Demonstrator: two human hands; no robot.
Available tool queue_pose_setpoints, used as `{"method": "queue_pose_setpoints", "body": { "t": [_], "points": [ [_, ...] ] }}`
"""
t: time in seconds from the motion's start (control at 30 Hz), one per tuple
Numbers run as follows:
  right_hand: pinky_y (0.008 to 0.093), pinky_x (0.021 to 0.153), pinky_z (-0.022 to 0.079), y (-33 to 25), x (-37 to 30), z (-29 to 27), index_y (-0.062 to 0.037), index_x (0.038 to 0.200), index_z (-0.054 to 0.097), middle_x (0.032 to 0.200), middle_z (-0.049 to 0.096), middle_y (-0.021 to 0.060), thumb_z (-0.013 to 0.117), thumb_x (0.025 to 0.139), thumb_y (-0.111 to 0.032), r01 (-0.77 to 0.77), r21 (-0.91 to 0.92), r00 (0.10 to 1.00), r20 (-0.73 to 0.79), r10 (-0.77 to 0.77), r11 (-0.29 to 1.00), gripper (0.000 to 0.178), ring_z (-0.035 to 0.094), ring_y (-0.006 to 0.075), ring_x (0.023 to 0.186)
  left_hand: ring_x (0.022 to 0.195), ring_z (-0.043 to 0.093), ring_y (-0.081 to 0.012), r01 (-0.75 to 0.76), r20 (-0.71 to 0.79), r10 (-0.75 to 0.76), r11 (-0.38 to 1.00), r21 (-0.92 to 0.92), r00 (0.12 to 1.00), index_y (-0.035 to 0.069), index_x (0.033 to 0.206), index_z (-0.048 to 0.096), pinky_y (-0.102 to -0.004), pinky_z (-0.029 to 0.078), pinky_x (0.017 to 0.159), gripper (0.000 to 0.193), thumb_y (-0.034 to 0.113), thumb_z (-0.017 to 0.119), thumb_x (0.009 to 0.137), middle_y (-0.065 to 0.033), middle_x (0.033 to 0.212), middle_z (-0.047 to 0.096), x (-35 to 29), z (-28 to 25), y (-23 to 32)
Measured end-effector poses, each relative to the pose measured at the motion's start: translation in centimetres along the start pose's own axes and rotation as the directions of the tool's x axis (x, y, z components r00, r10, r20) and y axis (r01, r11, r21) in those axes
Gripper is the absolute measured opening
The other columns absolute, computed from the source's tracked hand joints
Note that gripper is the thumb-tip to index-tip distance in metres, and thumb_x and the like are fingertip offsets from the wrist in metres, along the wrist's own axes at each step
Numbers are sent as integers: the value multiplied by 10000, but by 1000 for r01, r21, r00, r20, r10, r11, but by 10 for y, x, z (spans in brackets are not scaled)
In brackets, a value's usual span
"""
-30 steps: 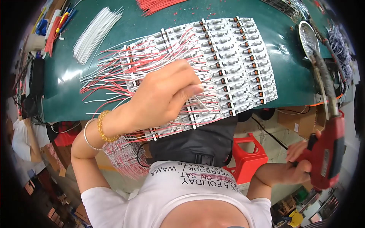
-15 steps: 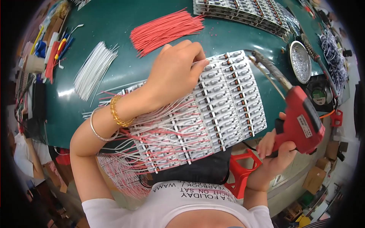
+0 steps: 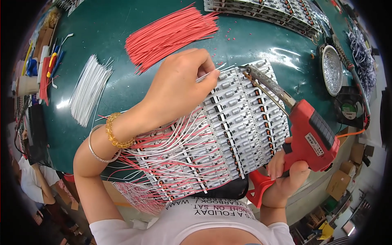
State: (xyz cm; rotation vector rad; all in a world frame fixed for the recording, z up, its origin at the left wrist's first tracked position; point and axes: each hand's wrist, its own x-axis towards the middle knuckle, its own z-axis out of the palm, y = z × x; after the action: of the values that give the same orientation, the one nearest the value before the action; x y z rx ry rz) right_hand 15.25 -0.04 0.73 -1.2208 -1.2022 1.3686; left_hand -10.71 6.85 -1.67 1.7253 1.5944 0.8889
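My left hand [image 3: 179, 81] is closed in a pinch on a thin white wire [image 3: 226, 67], whose end sticks out past the fingertips. It hovers over the far edge of a panel of small circuit boards [image 3: 257, 122] with rows of components. My right hand [image 3: 288, 171] grips a red soldering gun [image 3: 312, 132] by its handle. The gun's dark tip is over the panel's far edge, near the wire end; whether they touch I cannot tell. Many red and white wires [image 3: 179, 143] trail leftward from the panel's left part, partly under my left forearm.
A bundle of red wires [image 3: 171, 34] and a bundle of white wires [image 3: 90, 92] lie on the green table [image 3: 102, 28]. More panels [image 3: 265, 16] are stacked at the back. At right stand a metal dish [image 3: 331, 70] and a solder reel [image 3: 349, 110]; hand tools [image 3: 52, 65] lie far left.
The soldering gun has moved left, bringing its tip from beyond the panel's far right corner to the far edge near my left fingers. My left hand keeps its pinch on the wire.
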Motion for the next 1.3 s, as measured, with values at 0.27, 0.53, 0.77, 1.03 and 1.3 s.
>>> {"method": "queue_pose_setpoints", "body": {
  "t": [0.27,0.53,0.77,1.03,1.3],
  "points": [
    [244,391,367,7,-6,-3,102,1172,407,489,428,12,580,843,-536,4,-41,1000,4,-4,999,738,412,103,367,634,558,-117,-48,-24,49,998,34,999,-16,777,580,-256,452,582,134,91,651,815,-55,715,606,0,1,-3],
    [218,377,342,1,-5,3,135,1213,366,473,414,4,578,842,-540,19,-49,1000,9,-19,999,799,403,89,365,632,550,-117,-52,-24,53,998,39,998,-17,784,584,-257,449,582,133,95,649,818,-54,719,604,-1,2,-4],
    [222,388,356,4,-5,1,142,1233,351,494,421,2,575,848,-532,46,-56,999,12,-46,997,807,418,88,383,632,546,-119,-74,-36,75,996,40,997,-16,787,583,-257,447,581,132,95,647,821,-58,719,599,-1,3,-3],
    [220,397,363,5,-8,3,142,1248,340,496,422,-2,586,838,-536,11,-50,1000,-11,-11,999,830,422,89,387,620,534,-121,-80,-49,82,996,45,995,-15,784,582,-262,439,567,140,103,647,822,-59,715,596,-2,3,-4],
    [224,369,367,1,-8,3,137,1238,346,474,409,-8,576,846,-537,33,4,999,-28,-33,999,813,413,89,358,612,530,-122,-81,-52,84,995,57,995,-12,778,577,-262,438,564,143,105,649,819,-57,703,590,-3,4,-4]
  ]
}}
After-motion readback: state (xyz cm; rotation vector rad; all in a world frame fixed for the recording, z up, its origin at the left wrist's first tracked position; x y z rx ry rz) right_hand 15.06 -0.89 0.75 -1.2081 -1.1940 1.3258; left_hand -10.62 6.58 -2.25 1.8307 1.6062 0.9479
